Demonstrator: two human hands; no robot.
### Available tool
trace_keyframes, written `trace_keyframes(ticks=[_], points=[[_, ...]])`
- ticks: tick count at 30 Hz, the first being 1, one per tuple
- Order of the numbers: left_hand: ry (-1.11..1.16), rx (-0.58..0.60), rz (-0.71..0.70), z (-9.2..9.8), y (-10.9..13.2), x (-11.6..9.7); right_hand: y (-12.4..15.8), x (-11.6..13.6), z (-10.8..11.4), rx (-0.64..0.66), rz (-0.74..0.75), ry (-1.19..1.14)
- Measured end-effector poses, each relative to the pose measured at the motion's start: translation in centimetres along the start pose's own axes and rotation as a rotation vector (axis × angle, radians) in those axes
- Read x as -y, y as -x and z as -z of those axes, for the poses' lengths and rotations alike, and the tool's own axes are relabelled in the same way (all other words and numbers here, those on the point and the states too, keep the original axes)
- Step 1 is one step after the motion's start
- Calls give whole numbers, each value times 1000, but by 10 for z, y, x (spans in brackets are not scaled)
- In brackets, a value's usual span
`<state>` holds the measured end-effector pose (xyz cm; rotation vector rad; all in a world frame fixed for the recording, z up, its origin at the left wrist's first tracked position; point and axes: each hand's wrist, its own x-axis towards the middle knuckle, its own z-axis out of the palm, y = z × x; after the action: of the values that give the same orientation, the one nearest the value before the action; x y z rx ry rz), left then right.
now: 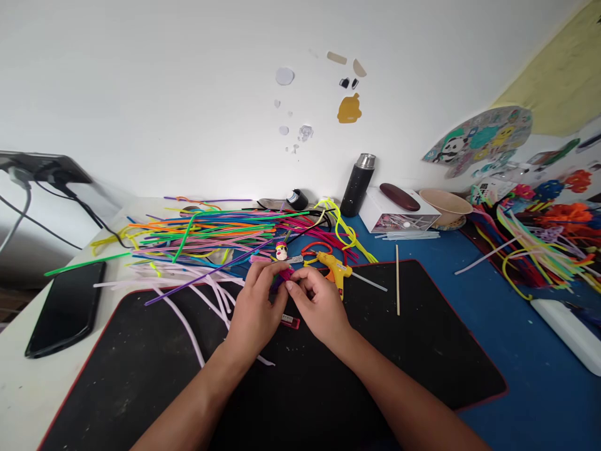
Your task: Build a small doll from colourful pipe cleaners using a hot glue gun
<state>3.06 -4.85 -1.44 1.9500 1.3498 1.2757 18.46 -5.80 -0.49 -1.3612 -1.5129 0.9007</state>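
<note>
My left hand (257, 302) and my right hand (320, 305) meet over the black mat, fingers pinched together. Between their fingertips is a small doll figure with a magenta and purple fuzzy body (286, 274); much of it is hidden by the fingers. A white head (281, 252) with yellow and red on top shows just above, seemingly part of the same figure. Beyond my right hand lies a yellow glue gun (334, 268) with a clear glue stick (370, 281) poking out its back. Orange-handled scissors (315, 248) rest behind the hands. Under my fingers is a small red item (291, 321).
A pile of colourful pipe cleaners (220, 228) spreads behind the black mat (413, 351). A wooden stick (397, 280) lies right. Along the wall stand a black thermos (358, 186), a white box (399, 216) and a bowl (446, 203). At left lies a phone (68, 310).
</note>
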Motion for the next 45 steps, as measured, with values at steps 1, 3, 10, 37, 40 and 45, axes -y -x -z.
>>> trace_keyframes(ticks=[1,3,10,37,40,45], points=[[-7,0,-4,0,0,0,0,0,0,3,-2,-11],[16,0,9,0,-1,0,-1,-1,0,6,-2,-40],[209,0,117,-1,-3,3,-1,-8,1,34,-40,-152],[1021,57,666,4,-16,-2,1,-9,6,32,-107,-233],[917,92,605,2,-13,-2,1,-10,4,40,-115,-242],[562,76,355,-3,-5,1,0,-10,3,68,-155,-310]])
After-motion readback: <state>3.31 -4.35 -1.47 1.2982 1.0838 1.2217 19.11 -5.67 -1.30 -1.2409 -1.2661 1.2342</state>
